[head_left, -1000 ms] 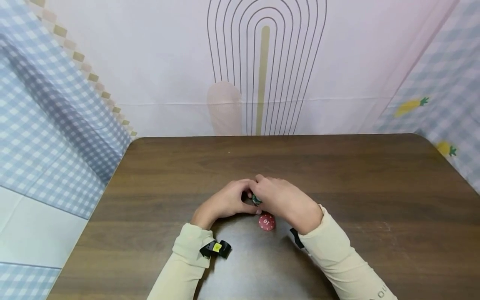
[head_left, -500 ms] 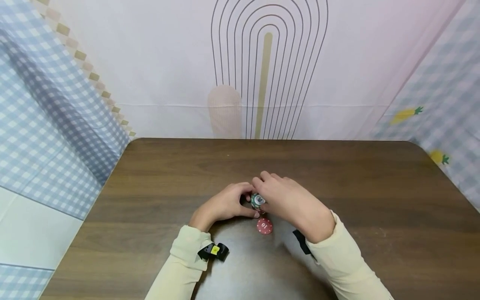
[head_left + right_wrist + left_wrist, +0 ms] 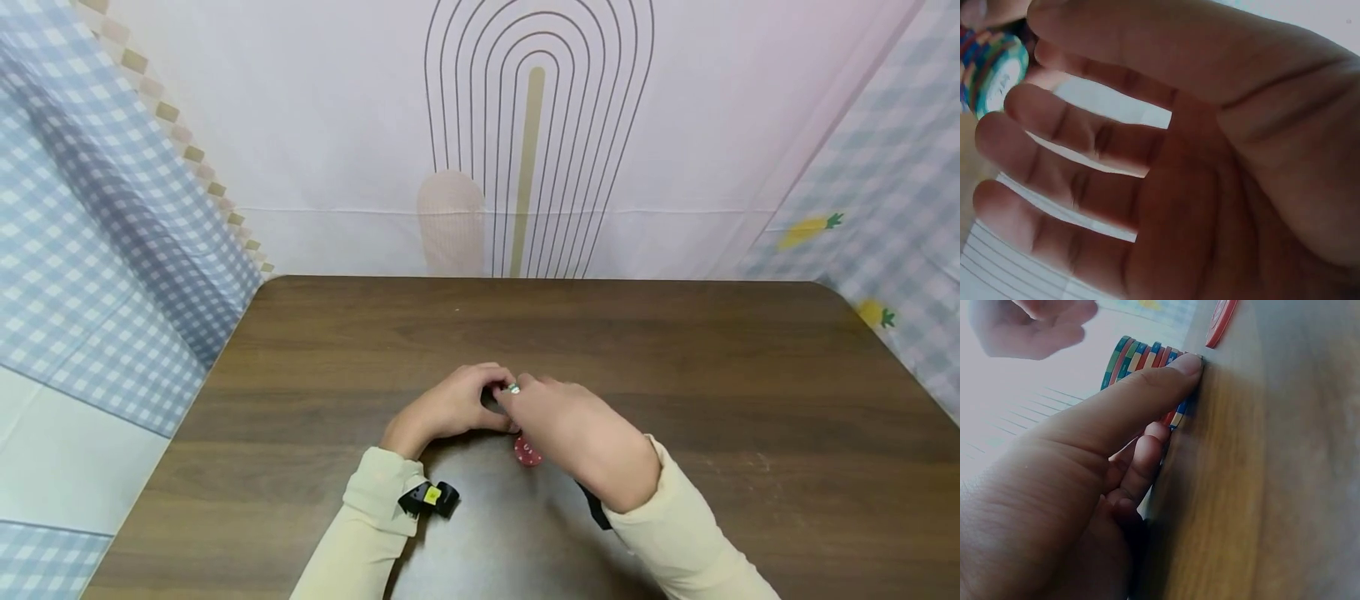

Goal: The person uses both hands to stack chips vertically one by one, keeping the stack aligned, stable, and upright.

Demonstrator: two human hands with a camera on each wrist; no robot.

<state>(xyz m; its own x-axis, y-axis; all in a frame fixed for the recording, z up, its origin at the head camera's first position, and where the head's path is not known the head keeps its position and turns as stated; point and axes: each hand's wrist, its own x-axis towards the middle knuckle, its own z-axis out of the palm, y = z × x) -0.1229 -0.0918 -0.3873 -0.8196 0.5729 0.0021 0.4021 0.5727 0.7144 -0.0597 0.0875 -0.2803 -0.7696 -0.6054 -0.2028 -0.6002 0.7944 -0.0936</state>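
My left hand (image 3: 457, 402) curls round an upright stack of poker chips (image 3: 1124, 359), thumb along the near side and fingers on the far side. Red, green and blue edges show in the stack, and its top chip (image 3: 1007, 81) is green and white. Over and just right of the stack hovers my right hand (image 3: 573, 421), its fingers loosely bent and apart with nothing between them. In the left wrist view a gap separates that right hand (image 3: 1041, 328) from the chips. A single red chip (image 3: 527, 452) lies flat on the near side of the stack, partly covered by my right hand.
The brown wooden table (image 3: 337, 350) has rounded far corners. A white cloth with arched lines (image 3: 360, 150) hangs behind it, and blue checked cloth (image 3: 97, 250) hangs at the left. Each wrist wears a black camera strap (image 3: 429, 497).
The right hand first drew back from the stack, baring its top chip, then came down and left over it again. It now covers part of the red chip. The left hand stays round the stack.
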